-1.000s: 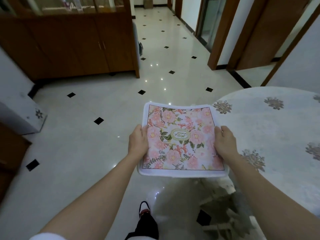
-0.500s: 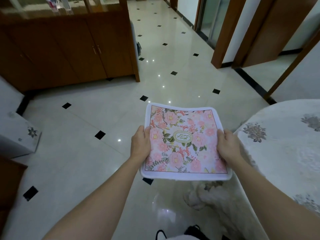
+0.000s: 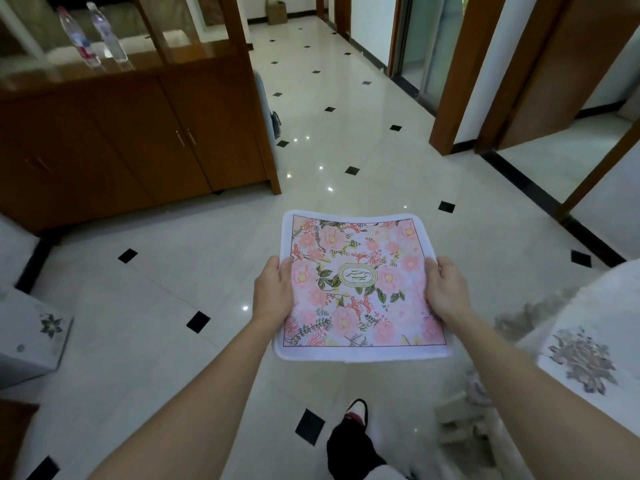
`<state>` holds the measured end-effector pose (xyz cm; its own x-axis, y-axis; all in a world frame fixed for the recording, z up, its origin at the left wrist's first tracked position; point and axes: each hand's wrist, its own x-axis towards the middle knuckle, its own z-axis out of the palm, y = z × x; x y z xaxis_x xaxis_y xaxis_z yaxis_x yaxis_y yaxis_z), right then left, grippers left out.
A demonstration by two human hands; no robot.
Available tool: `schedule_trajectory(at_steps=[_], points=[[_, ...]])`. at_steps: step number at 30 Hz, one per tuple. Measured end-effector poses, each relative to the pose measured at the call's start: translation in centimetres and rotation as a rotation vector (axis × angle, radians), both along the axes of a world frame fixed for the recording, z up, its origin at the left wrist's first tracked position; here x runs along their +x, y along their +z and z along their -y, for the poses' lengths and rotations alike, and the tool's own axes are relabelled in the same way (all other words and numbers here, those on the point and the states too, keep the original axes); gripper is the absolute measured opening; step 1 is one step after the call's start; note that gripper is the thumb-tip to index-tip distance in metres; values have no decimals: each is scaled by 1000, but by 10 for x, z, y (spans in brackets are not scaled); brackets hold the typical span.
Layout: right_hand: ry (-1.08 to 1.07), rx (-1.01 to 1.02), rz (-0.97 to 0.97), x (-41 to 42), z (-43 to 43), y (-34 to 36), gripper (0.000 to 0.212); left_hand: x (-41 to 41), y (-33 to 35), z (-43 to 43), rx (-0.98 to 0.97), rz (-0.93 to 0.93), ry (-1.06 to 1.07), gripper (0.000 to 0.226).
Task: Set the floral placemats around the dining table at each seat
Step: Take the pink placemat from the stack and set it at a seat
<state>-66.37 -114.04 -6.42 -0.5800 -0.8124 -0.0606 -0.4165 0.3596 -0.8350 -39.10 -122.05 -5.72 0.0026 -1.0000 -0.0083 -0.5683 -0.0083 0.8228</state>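
I hold a square floral placemat [image 3: 360, 289], pink flowers with a white border and an oval label in its middle, flat in the air above the floor. My left hand [image 3: 273, 292] grips its left edge and my right hand [image 3: 446, 292] grips its right edge, thumbs on top. The round dining table [image 3: 595, 327], covered with a white cloth printed with grey flowers, shows only at the right edge of the view, to the right of the placemat and apart from it.
A wooden cabinet [image 3: 131, 133] with two plastic bottles [image 3: 93, 36] on it stands at the back left. A white box [image 3: 31, 334] sits on the floor at left. Doorways [image 3: 460, 81] open at the back right. My foot [image 3: 353, 441] is below.
The view has swung left and I have stepped forward: the table has slid from the right half of the view to its edge. Both hands keep the same hold on the placemat.
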Motion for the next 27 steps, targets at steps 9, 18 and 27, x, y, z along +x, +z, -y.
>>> schedule_trajectory(at_steps=[9,18,27], points=[[-89,-4,30,-72,125,1,36,-82,25,144,-25,35,-85,31],[-252,31,6,-153,185,-5,34,-182,9,246,-8,40,-233,37],[-435,63,-24,-256,273,-13,35,-314,-8,379,14,-13,-438,36]])
